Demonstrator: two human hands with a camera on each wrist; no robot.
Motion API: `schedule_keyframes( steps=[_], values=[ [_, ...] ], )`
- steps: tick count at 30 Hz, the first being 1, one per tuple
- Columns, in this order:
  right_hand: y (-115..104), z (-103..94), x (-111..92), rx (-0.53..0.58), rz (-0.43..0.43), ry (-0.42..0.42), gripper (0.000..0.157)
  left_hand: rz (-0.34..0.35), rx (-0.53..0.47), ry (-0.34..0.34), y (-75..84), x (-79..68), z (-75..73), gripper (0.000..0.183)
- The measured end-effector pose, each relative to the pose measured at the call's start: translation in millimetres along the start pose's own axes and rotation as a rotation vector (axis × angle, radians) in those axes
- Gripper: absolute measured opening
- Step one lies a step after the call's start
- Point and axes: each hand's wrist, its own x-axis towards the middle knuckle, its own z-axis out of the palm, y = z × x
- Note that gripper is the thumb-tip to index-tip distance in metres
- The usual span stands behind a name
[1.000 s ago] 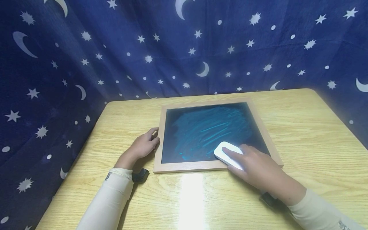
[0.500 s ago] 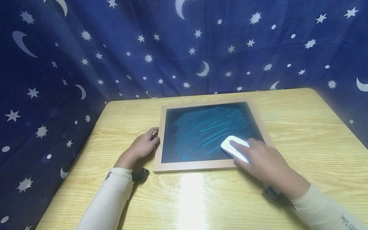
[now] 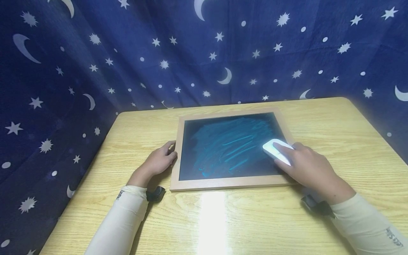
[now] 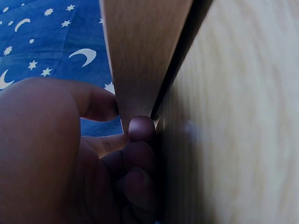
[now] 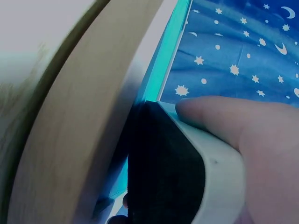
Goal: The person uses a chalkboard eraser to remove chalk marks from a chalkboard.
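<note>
Cream close-fitting fabric left sleeve point(image 3: 119, 219), small dark print point(image 3: 119, 194) near cuff. Matching cream right sleeve point(image 3: 360, 219), dark lettering point(image 3: 394, 238). Black curved left wrist piece point(image 3: 156, 194); dark right wrist piece point(image 3: 317, 206).

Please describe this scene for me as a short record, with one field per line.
Left hand: touches the left side of the wooden frame
Right hand: holds the eraser, one finger along its top
Eraser: white body, dark pad facing the board, at its right part
Board: dark panel inside the wooden frame, lying on the table
Marks: blue-green streaks and smears
Table: pale wood grain
Backdrop: blue cloth with pale stars, moons and dots
</note>
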Motion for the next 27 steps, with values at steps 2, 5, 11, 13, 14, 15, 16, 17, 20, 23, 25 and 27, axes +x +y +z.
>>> schedule_keyframes(
  steps=[2, 5, 11, 13, 14, 15, 16, 17, 20, 23, 25, 27],
  values=[
    [0.9, -0.4, 0.2, 0.003, 0.001, 0.004, 0.061, -0.001, -0.005, 0.0, 0.3, 0.1, 0.0, 0.056],
    [1.0, -0.6, 0.2, 0.001, -0.006, 0.011, 0.06, 0.0, -0.007, 0.0, 0.4, 0.1, 0.0, 0.056],
    [0.6, 0.1, -0.1, -0.006, -0.017, 0.019, 0.061, 0.006, -0.002, 0.004, 0.3, -0.5, -0.1, 0.054],
    [0.6, 0.6, -0.2, -0.007, -0.023, 0.023, 0.061, 0.005, -0.001, 0.003, 0.3, -0.6, -0.2, 0.055],
    [0.6, 0.9, -0.3, -0.007, -0.028, 0.025, 0.061, 0.005, 0.001, 0.004, 0.2, -0.8, -0.2, 0.055],
    [0.4, 1.1, -0.4, -0.008, -0.033, 0.026, 0.061, 0.004, 0.003, 0.004, 0.1, -0.9, -0.3, 0.055],
    [0.1, 1.1, -0.6, -0.008, -0.037, 0.028, 0.062, 0.004, 0.004, 0.003, 0.0, -0.9, -0.3, 0.056],
    [-0.5, 1.0, -0.9, -0.008, -0.041, 0.027, 0.062, 0.004, 0.005, 0.003, 0.0, -0.9, -0.3, 0.056],
    [-2.9, 0.7, -2.1, -0.01, -0.049, 0.023, 0.063, 0.002, 0.004, 0.002, -0.1, -0.9, -0.1, 0.055],
    [-6.1, 1.8, -3.7, -0.005, -0.061, 0.026, 0.064, -0.001, 0.001, 0.0, 0.2, -0.7, 0.2, 0.055],
    [-8.8, 3.1, -4.6, 0.003, -0.079, 0.035, 0.064, -0.004, -0.001, 0.001, 0.5, -0.6, 0.1, 0.055],
    [-12.2, 4.4, -5.8, 0.013, -0.096, 0.046, 0.063, -0.005, -0.001, 0.001, 0.7, -0.6, -0.1, 0.056]
  ],
)
